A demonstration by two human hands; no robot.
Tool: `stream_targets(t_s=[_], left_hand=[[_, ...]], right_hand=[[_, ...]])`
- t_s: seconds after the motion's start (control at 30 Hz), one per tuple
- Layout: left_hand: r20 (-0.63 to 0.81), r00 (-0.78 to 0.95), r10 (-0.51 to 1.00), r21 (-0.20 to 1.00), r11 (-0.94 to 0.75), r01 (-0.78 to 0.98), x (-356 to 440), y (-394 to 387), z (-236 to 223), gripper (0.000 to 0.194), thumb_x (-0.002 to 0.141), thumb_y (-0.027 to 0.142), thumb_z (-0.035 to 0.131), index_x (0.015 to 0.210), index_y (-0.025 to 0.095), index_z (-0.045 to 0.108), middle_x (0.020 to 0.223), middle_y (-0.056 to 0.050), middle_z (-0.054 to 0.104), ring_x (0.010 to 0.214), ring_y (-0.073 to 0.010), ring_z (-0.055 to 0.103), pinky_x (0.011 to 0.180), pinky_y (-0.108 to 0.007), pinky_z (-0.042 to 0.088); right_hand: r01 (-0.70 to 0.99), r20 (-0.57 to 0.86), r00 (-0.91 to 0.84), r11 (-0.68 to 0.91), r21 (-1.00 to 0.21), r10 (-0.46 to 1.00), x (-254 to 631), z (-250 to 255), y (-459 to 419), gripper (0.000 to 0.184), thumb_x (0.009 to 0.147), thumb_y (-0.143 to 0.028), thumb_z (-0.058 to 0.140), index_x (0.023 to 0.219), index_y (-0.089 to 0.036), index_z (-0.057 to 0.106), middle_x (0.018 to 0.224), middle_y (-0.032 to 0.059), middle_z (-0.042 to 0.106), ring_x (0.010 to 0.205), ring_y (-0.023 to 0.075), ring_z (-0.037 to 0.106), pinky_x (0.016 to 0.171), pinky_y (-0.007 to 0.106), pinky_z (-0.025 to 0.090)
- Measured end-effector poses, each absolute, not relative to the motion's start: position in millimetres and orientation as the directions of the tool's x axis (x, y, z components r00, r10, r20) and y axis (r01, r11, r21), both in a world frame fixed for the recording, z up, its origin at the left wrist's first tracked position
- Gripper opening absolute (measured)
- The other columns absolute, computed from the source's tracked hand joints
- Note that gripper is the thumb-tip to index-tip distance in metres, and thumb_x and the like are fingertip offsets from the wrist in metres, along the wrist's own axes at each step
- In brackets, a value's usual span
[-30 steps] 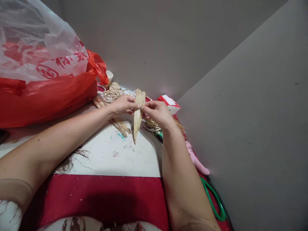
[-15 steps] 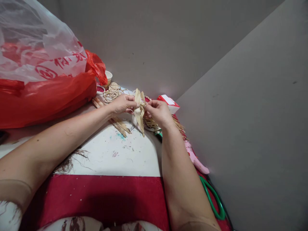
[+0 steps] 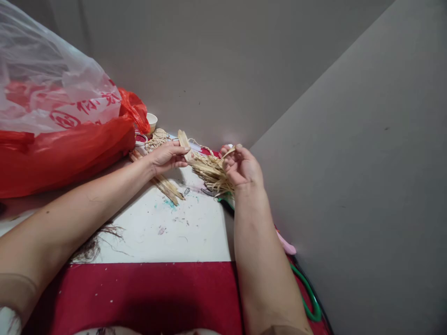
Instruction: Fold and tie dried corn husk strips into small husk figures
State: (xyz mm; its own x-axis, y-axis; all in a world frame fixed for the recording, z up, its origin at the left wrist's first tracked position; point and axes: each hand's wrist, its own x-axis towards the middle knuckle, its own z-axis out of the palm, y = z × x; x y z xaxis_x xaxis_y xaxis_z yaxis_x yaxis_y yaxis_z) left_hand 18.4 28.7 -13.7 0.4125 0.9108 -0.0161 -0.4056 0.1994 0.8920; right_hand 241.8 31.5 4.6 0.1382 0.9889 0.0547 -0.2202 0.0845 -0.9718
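The left hand (image 3: 165, 156) is pinching a pale, flat dried leaf strip (image 3: 184, 139), tilted above the white tabletop (image 3: 167, 228). The right hand (image 3: 240, 166) is curling closed around a bundle of shredded straw fibres (image 3: 209, 170). Behind, a small cup (image 3: 151, 122) is sitting beside the red plastic bag (image 3: 66, 144); its contents are hidden.

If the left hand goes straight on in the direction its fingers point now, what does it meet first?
The left hand points to the right, toward the right hand. It would probably meet first the bundle of straw strips held between the hands, though depth is hard to judge from this one view.
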Motion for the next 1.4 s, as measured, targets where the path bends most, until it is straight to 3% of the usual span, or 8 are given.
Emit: stream_targets(t_s=[0.2,0.3,0.4,0.47,0.6,0.87,1.13,1.4], left_hand=[[-0.06,0.358,0.932,0.906,0.201,-0.372,11,36,-21,0.007,0.076,0.008,0.064,0.082,0.011,0.06,0.069,-0.003,0.066,0.051,-0.0075,0.06,0.047,-0.016,0.051],[-0.074,0.344,0.936,0.911,0.203,-0.358,11,36,-22,0.011,0.074,0.009,0.067,0.083,0.011,0.062,0.072,-0.004,0.068,0.053,-0.0081,0.06,0.047,-0.017,0.051],[-0.078,0.36,0.93,0.91,0.214,-0.355,13,34,-22,0.013,0.071,0.01,0.071,0.082,0.012,0.064,0.069,-0.002,0.065,0.053,-0.0074,0.058,0.049,-0.018,0.052],[-0.076,0.376,0.923,0.91,0.218,-0.352,15,32,-22,0.015,0.069,0.011,0.073,0.081,0.012,0.065,0.063,0.0,0.061,0.051,-0.006,0.055,0.052,-0.018,0.053],[-0.059,0.377,0.924,0.919,0.198,-0.342,15,33,-24,0.018,0.066,0.013,0.076,0.081,0.012,0.066,0.06,0.003,0.057,0.045,-0.0027,0.045,0.053,-0.021,0.053],[-0.023,0.429,0.903,0.922,0.186,-0.34,18,30,-22,0.022,0.064,0.01,0.076,0.081,0.011,0.063,0.059,0.006,0.054,0.042,0.0,0.038,0.059,-0.022,0.053],[-0.009,0.476,0.88,0.955,0.149,-0.256,24,24,-19,0.032,0.059,0.011,0.079,0.087,0.01,0.064,0.078,-0.003,0.066,0.067,-0.0102,0.063,0.062,-0.023,0.053],[-0.032,0.455,0.89,0.941,0.18,-0.287,25,29,-22,0.016,0.064,0.011,0.072,0.07,0.013,0.057,0.054,0.005,0.052,0.049,-0.0055,0.05,0.057,-0.024,0.053]], right_hand=[[-0.108,0.294,0.541,0.412,-0.905,0.788,287,36,21,0.013,0.074,-0.035,0.054,0.074,-0.024,0.046,0.076,0.0013,0.06,0.072,0.0153,0.064,0.05,0.023,0.049],[0.18,0.494,0.691,0.536,-0.825,0.528,307,52,9,0.007,0.079,-0.033,0.048,0.083,-0.028,0.05,0.087,0.0012,0.062,0.08,0.0175,0.065,0.055,0.027,0.051],[0.532,0.705,0.584,0.467,-0.706,0.402,315,50,6,0.01,0.08,-0.03,0.048,0.085,-0.027,0.057,0.09,0.0042,0.065,0.086,0.0204,0.064,0.067,0.033,0.052],[0.659,0.72,0.435,0.354,-0.664,0.541,312,39,11,0.009,0.075,-0.025,0.053,0.078,-0.023,0.061,0.084,0.0058,0.066,0.081,0.0203,0.062,0.073,0.034,0.05],[0.738,0.342,0.142,0.132,-0.662,0.929,299,14,20,0.008,0.066,-0.025,0.065,0.068,-0.017,0.067,0.067,0.0047,0.067,0.064,0.0175,0.058,0.066,0.031,0.045],[0.628,0.462,0.21,0.243,-0.74,0.862,269,24,16,0.016,0.068,-0.03,0.067,0.061,-0.018,0.059,0.058,-0.0007,0.057,0.057,0.0122,0.052,0.059,0.026,0.043],[0.277,0.139,-0.205,0.194,-0.941,0.969,194,4,4,0.023,0.068,-0.039,0.07,0.07,-0.018,0.062,0.064,-0.0008,0.062,0.057,0.0098,0.056,0.051,0.021,0.044],[0.076,0.102,-0.163,0.116,-0.99,0.981,194,-8,9,0.025,0.063,-0.036,0.073,0.066,-0.019,0.054,0.058,-0.0041,0.057,0.051,0.0087,0.054,0.049,0.021,0.044]])
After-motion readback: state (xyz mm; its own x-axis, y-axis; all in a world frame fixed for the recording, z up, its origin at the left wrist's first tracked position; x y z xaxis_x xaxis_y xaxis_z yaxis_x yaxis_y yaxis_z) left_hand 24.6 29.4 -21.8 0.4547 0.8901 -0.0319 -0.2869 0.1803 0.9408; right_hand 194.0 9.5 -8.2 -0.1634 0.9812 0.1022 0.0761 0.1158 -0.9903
